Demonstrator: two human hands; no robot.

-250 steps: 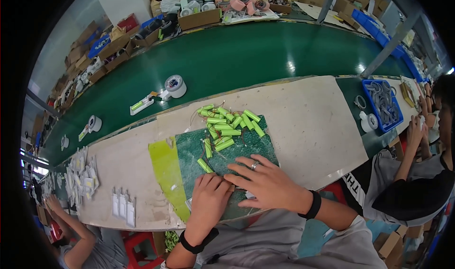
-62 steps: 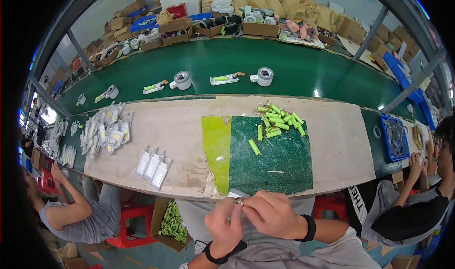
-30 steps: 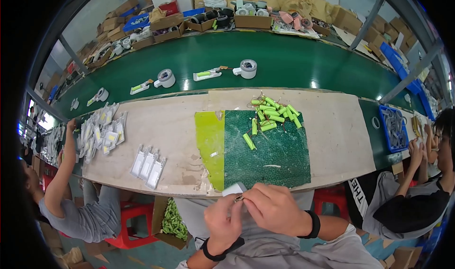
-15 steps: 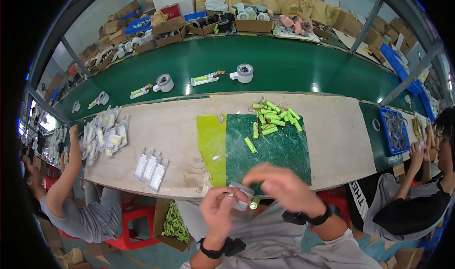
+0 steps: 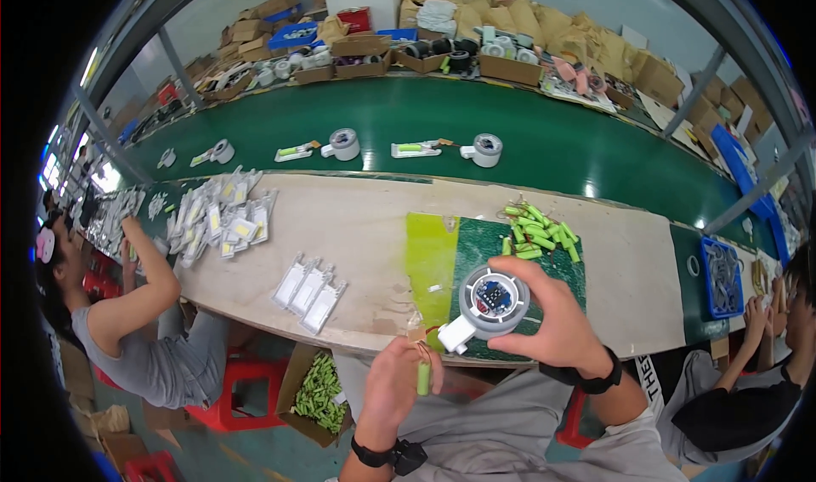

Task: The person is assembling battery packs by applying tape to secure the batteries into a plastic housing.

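Note:
My right hand (image 5: 557, 325) grips a round grey and white housing (image 5: 495, 302) by its rim, with thumb and fingers on either side. Its face is tilted up, and a small circuit board shows inside. A short white stem on it points toward my left hand (image 5: 387, 388). Those left fingers are closed on a green battery cell (image 5: 423, 378) and its thin wires, just beyond the table edge. Wires seem to run up from the cell toward the stem. Behind the housing, a heap of green cells (image 5: 540, 231) lies on a dark green mat (image 5: 466, 248).
White rectangular trays (image 5: 310, 293) lie left of the mat, near a pile of white parts (image 5: 225, 214). Beyond runs a green conveyor (image 5: 561, 163) carrying similar housings. A cardboard box (image 5: 293, 397) of cells stands below; a blue crate (image 5: 721, 308) sits right. Co-workers sit on both sides.
My right hand was blurred above the housing and now holds it up, circuit board showing. My left hand has dropped clear of the housing with the cell. The whole view has shifted.

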